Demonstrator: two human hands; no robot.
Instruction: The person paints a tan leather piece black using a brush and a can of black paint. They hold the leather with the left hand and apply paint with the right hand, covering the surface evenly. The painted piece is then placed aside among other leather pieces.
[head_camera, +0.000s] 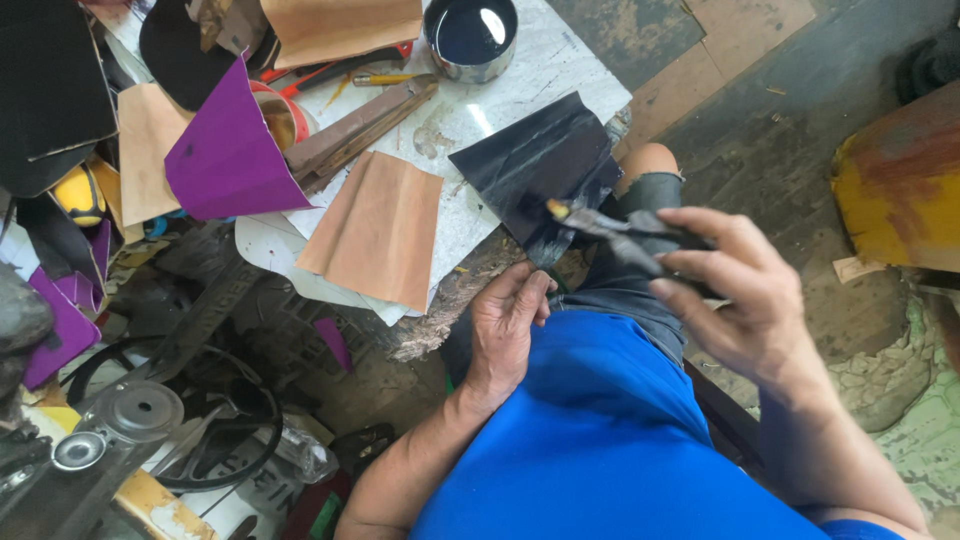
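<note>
Cluttered workshop floor surrounds a pale marble tabletop (540, 75) seen from above. On its far edge stands a round metal tin (471, 38) holding a dark, glossy liquid that reflects light. A tan leather sheet (378, 228) lies flat near the tabletop's near edge, and a black leather piece (535, 165) lies at the right corner, overhanging it slightly. A purple sheet (222, 150) leans among scraps at the left, beside a roll of red tape (283, 112) and a long wooden block (360, 128).

The right hand (735, 290) is closed around the dark handle of a brush (620, 228). The brush's long axis runs nearly horizontal across the view, handle to the right inside the grip, blackened tip pointing left. The tip sits over the lower edge of the black leather piece; contact cannot be confirmed.

The left hand (507, 325) rests loosely curled, holding nothing, against the person's thigh just below the tabletop's broken edge. A blue shirt (600, 430) fills the lower centre.
</note>
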